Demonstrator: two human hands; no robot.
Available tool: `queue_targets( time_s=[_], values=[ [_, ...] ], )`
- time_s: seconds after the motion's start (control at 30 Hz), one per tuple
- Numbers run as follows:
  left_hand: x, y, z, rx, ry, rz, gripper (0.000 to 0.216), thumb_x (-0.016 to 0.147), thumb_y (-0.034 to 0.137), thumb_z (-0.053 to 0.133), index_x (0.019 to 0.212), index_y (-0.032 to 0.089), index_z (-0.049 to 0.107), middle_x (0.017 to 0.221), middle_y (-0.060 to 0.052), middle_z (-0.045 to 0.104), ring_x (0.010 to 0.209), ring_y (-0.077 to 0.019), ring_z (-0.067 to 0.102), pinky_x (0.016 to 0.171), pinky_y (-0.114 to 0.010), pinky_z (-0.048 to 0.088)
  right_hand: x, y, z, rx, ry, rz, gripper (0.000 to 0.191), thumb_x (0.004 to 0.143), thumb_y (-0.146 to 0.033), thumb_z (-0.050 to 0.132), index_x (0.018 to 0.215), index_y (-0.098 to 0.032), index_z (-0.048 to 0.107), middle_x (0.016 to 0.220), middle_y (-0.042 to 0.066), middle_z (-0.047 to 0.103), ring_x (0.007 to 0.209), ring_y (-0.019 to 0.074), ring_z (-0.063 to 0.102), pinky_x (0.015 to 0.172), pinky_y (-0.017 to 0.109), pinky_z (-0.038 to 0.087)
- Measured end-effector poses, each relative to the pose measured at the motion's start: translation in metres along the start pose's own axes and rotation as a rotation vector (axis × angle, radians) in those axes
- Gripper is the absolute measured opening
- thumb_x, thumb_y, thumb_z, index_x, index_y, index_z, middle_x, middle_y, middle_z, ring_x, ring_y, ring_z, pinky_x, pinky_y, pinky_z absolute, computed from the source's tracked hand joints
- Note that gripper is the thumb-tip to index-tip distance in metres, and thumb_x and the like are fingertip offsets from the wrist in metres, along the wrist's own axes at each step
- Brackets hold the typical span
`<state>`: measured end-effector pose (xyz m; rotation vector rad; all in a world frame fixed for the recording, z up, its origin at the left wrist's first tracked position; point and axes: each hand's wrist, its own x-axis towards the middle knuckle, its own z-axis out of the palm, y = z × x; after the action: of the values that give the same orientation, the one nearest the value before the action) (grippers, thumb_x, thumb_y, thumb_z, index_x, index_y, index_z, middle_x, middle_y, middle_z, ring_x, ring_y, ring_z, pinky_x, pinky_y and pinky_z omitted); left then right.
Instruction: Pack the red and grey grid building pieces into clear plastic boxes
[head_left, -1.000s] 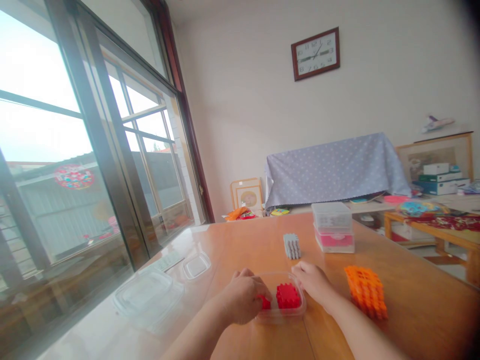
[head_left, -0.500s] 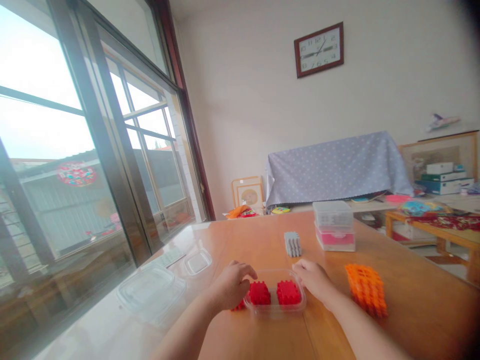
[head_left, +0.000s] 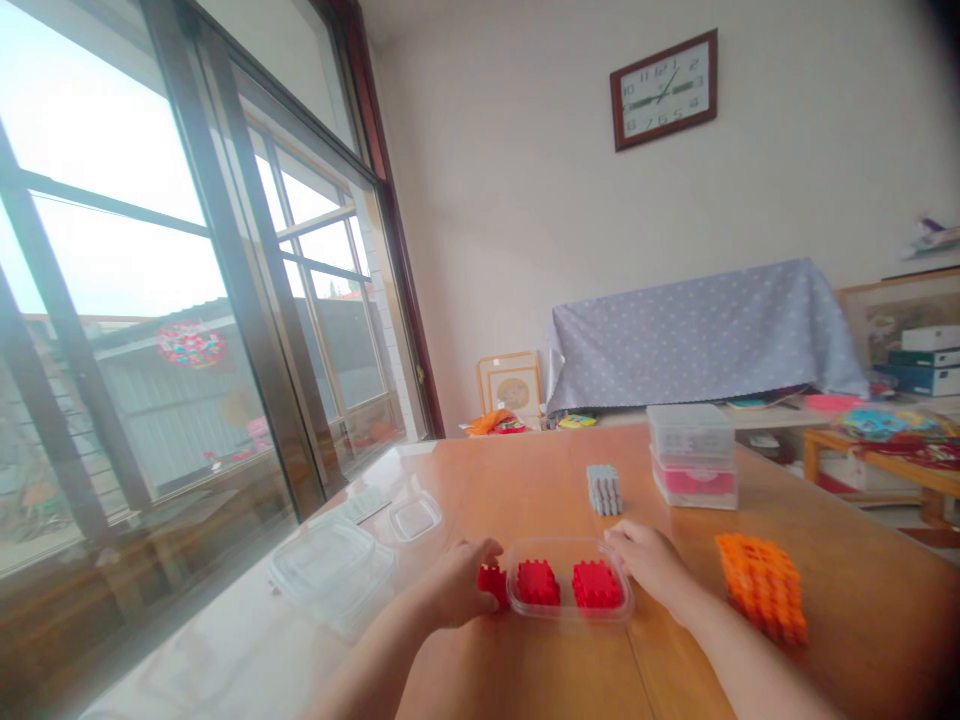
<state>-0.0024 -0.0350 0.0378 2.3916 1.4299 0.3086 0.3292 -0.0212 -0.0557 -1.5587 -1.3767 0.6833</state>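
Observation:
A clear plastic container (head_left: 570,620) stands on the table with two red toothed block stacks in it, one on the left (head_left: 538,583) and one on the right (head_left: 596,584). Just outside its left end is another red toothed block (head_left: 493,585). My left hand (head_left: 461,580) has its thumb and fingers around that block, partly hiding it. At the container's right far corner, my right hand (head_left: 646,560) is closed, fingertips at the rim. Its grip on the rim is partly hidden.
Behind the container stands a grey block stack (head_left: 604,490); an orange stack (head_left: 763,588) sits to the right. Clear boxes (head_left: 694,455) are piled at the back right. Clear lids or trays (head_left: 326,565) and a small lid (head_left: 415,515) lie on the left.
The view has swung left, so everything sits further right. My left hand has left the container's side and come around the red block outside it. My right hand stays at the rim.

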Motion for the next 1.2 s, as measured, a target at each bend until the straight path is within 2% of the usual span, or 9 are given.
queue_targets(
  time_s=[0.2, 0.3, 0.43, 0.57, 0.67, 0.77, 0.97, 1.03, 1.2],
  values=[
    [0.003, -0.009, -0.01, -0.012, 0.056, 0.018, 0.057, 0.067, 0.018, 0.067, 0.123, 0.021, 0.059, 0.121, -0.007, 0.066, 0.109, -0.0236, 0.061, 0.096, -0.033, 0.048, -0.001, 0.0, 0.001, -0.001, 0.011, -0.011, 0.035, 0.088, -0.048, 0.047, 0.067, -0.022, 0.057, 0.059, 0.0, 0.063, 0.056, 0.0148, 0.057, 0.053, 0.024, 0.036],
    [0.008, -0.001, -0.016, -0.023, 0.145, 0.062, 0.047, 0.072, 0.021, 0.066, 0.119, 0.02, 0.06, 0.118, -0.008, 0.066, 0.108, -0.0231, 0.061, 0.097, -0.034, 0.047, 0.001, 0.001, 0.002, 0.001, 0.016, -0.023, 0.034, 0.088, -0.047, 0.048, 0.067, -0.022, 0.058, 0.059, 0.0, 0.063, 0.058, 0.0148, 0.057, 0.054, 0.024, 0.035],
    [0.02, 0.031, -0.014, -0.052, 0.223, 0.194, 0.039, 0.073, 0.022, 0.067, 0.112, 0.021, 0.063, 0.111, -0.006, 0.067, 0.102, -0.0219, 0.062, 0.093, -0.032, 0.048, 0.003, 0.004, 0.002, -0.008, 0.024, -0.041, 0.033, 0.088, -0.044, 0.048, 0.065, -0.021, 0.056, 0.059, -0.001, 0.062, 0.058, 0.0146, 0.057, 0.054, 0.024, 0.035],
    [0.033, 0.073, -0.004, -0.025, 0.152, 0.298, 0.037, 0.072, 0.026, 0.069, 0.109, 0.023, 0.065, 0.11, -0.005, 0.067, 0.102, -0.0226, 0.061, 0.09, -0.031, 0.049, 0.003, 0.004, 0.0, -0.013, 0.026, -0.056, 0.033, 0.088, -0.042, 0.047, 0.065, -0.021, 0.057, 0.06, -0.001, 0.063, 0.058, 0.0142, 0.057, 0.054, 0.024, 0.034],
    [0.044, 0.098, 0.007, 0.017, 0.072, 0.294, 0.035, 0.07, 0.027, 0.069, 0.105, 0.023, 0.067, 0.105, -0.005, 0.067, 0.097, -0.0225, 0.061, 0.083, -0.03, 0.05, 0.004, 0.004, 0.0, -0.008, 0.025, -0.063, 0.033, 0.089, -0.043, 0.046, 0.066, -0.022, 0.058, 0.061, -0.001, 0.064, 0.058, 0.0142, 0.057, 0.054, 0.024, 0.034],
    [0.053, 0.112, 0.02, 0.057, 0.018, 0.277, 0.035, 0.067, 0.032, 0.072, 0.101, 0.023, 0.068, 0.102, -0.005, 0.068, 0.095, -0.0237, 0.061, 0.08, -0.031, 0.05, 0.004, 0.003, 0.0, -0.006, 0.026, -0.069, 0.032, 0.088, -0.04, 0.046, 0.064, -0.021, 0.057, 0.059, -0.001, 0.065, 0.057, 0.0141, 0.057, 0.055, 0.024, 0.034],
    [0.055, 0.117, 0.038, 0.041, 0.029, 0.248, 0.05, 0.068, 0.043, 0.074, 0.116, 0.029, 0.065, 0.116, -0.004, 0.065, 0.102, -0.0263, 0.062, 0.082, -0.033, 0.05, 0.004, 0.001, 0.0, 0.007, 0.034, -0.074, 0.032, 0.088, -0.038, 0.046, 0.064, -0.021, 0.058, 0.06, 0.0, 0.065, 0.059, 0.0142, 0.058, 0.056, 0.024, 0.034],
    [0.052, 0.115, 0.037, 0.03, 0.038, 0.25, 0.044, 0.072, 0.037, 0.069, 0.115, 0.029, 0.064, 0.117, -0.004, 0.065, 0.102, -0.0256, 0.062, 0.082, -0.032, 0.05, 0.004, 0.0, 0.0, 0.01, 0.037, -0.072, 0.032, 0.088, -0.038, 0.046, 0.065, -0.021, 0.059, 0.061, 0.0, 0.065, 0.059, 0.0141, 0.057, 0.056, 0.024, 0.034],
    [0.048, 0.109, 0.028, 0.06, 0.025, 0.263, 0.027, 0.073, 0.018, 0.057, 0.098, 0.023, 0.066, 0.102, -0.005, 0.067, 0.092, -0.0225, 0.063, 0.079, -0.031, 0.049, 0.005, 0.001, 0.002, 0.02, 0.047, -0.06, 0.031, 0.088, -0.038, 0.047, 0.066, -0.021, 0.06, 0.06, -0.001, 0.065, 0.059, 0.014, 0.057, 0.055, 0.024, 0.034]
  ],
)
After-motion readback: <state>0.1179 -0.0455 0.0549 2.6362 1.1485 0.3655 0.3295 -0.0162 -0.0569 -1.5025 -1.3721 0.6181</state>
